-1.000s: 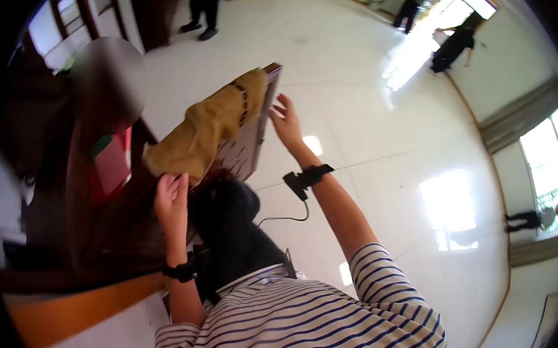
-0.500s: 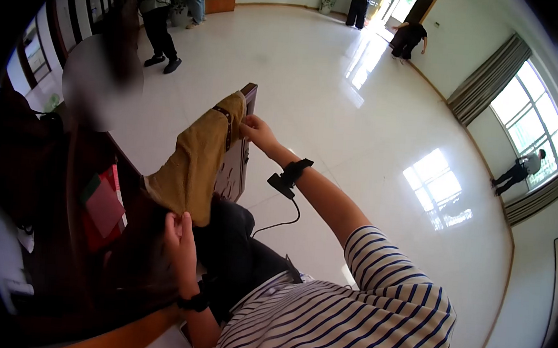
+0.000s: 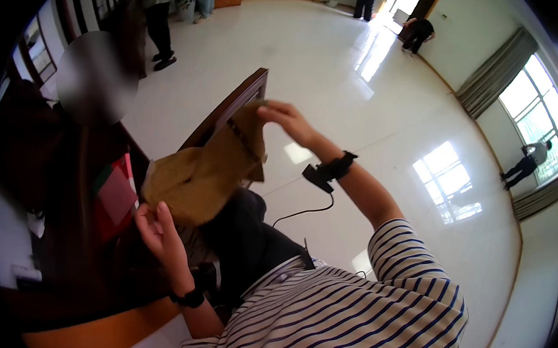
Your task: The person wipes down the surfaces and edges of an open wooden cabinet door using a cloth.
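A brown, soft-looking cloth item (image 3: 191, 177) with a dark band across it stretches between my two hands; I cannot tell its exact kind. My right hand (image 3: 289, 120) pinches its upper end beside the band. Lower left, my left hand (image 3: 158, 230) holds the opposite edge, thumb on top and fingers below. The item sags and folds in the middle, above my dark-trousered knee. Black straps circle both my wrists, and a cable hangs from the device (image 3: 321, 175) on the right one.
A dark wooden panel (image 3: 232, 99) stands just behind the cloth. Red and green folders (image 3: 114, 195) lie on dark furniture to the left. Several people stand farther off; one person (image 3: 419, 35) bends near the doorway. A curtained window (image 3: 543, 95) is at the right.
The cloth item has been spread wider and turned, showing a broad folded face. My right hand has risen slightly rightward, my left hand has moved left, and the view has shifted a little.
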